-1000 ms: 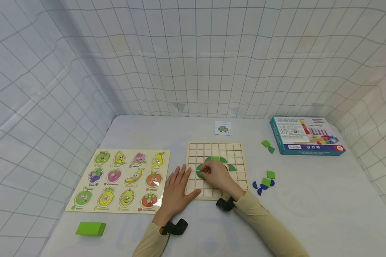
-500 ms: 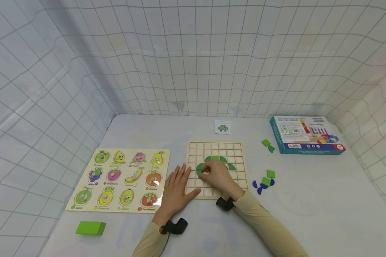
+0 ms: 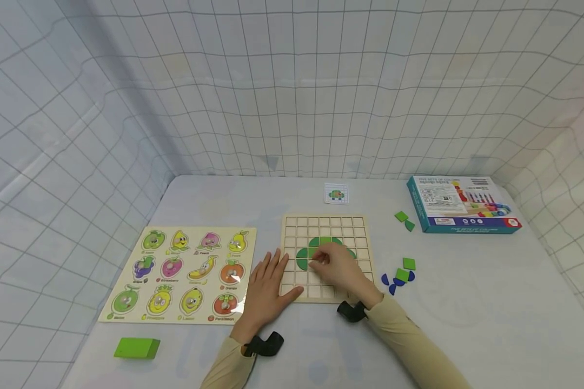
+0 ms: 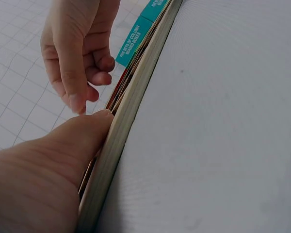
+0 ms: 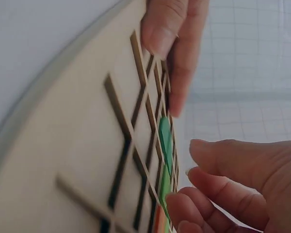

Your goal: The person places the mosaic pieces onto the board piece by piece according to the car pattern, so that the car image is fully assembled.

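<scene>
My left hand (image 3: 267, 292) lies with fingers spread along the left edge of the gridded wooden board (image 3: 294, 278). Its thumb (image 4: 82, 138) rests on the board's near edge in the left wrist view. Over the middle of the board hovers my right hand (image 3: 338, 267), fingers loosely bent. In the right wrist view nothing shows between its thumb (image 5: 213, 153) and the fingers. Green rounded tiles (image 3: 302, 258) and a light green square tile (image 3: 325, 240) sit in the board's cells. An orange-red tile (image 5: 158, 218) shows low in the right wrist view; my right hand hides part of the pattern.
A pattern card (image 3: 336, 194) lies behind the board. To the right are loose green squares (image 3: 409, 263), a green rounded piece (image 3: 409, 225), blue pieces (image 3: 385, 279) and a teal-edged box (image 3: 462, 205). A fruit puzzle (image 3: 177, 275) and green block (image 3: 137, 348) lie left.
My right hand has shifted a little to the right, uncovering more green tiles near the left of the pattern. The left hand has stayed put.
</scene>
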`<action>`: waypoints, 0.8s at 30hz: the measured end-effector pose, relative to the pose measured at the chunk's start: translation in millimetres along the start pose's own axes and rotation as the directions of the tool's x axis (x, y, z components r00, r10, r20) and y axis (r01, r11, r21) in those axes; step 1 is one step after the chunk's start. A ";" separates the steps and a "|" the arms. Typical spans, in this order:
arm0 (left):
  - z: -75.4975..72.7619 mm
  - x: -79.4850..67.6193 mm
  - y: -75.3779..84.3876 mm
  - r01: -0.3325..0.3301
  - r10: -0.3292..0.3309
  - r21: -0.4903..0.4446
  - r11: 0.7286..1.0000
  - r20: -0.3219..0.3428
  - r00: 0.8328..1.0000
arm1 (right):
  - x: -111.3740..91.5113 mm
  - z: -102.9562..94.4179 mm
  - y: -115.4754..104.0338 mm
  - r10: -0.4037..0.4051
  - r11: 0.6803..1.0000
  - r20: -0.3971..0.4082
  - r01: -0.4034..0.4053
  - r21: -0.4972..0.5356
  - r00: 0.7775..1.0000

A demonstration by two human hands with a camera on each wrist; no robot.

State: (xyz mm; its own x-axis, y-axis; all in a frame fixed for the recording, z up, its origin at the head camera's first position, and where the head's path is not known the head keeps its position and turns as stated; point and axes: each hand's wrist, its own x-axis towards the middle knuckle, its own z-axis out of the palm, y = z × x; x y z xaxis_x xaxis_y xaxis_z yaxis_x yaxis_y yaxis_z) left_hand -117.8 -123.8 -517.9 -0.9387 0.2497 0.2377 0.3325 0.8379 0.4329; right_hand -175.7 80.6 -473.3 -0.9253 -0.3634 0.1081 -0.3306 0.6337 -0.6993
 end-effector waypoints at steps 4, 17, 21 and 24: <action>-0.4 0.0 1.0 0.008 -0.008 0.005 1.000 0.011 1.000 | -8.5 -21.0 13.9 -0.036 0.999 -0.047 0.035 -0.008 0.998; -0.5 -0.2 1.9 0.019 -0.019 -0.004 1.000 0.024 1.000 | -49.2 -97.4 76.3 0.040 0.996 -0.083 -0.046 -0.078 0.996; 1.3 -0.1 0.6 0.025 -0.025 -0.001 1.000 0.028 0.999 | -62.2 -111.9 88.7 0.120 0.989 -0.041 -0.123 -0.077 0.992; 1.7 0.2 0.4 0.022 -0.022 0.001 1.000 0.020 1.000 | -69.3 -119.9 95.4 0.170 0.982 -0.019 -0.171 -0.083 0.985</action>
State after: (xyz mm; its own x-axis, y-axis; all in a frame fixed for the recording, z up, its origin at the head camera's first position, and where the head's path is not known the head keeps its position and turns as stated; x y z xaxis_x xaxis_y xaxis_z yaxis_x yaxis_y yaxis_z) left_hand -118.1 -122.6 -519.2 -0.9475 0.2405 0.2106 0.3114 0.8436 0.4374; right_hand -165.4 248.2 -462.7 -0.9714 -0.2375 0.0012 -0.1820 0.7411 -0.6462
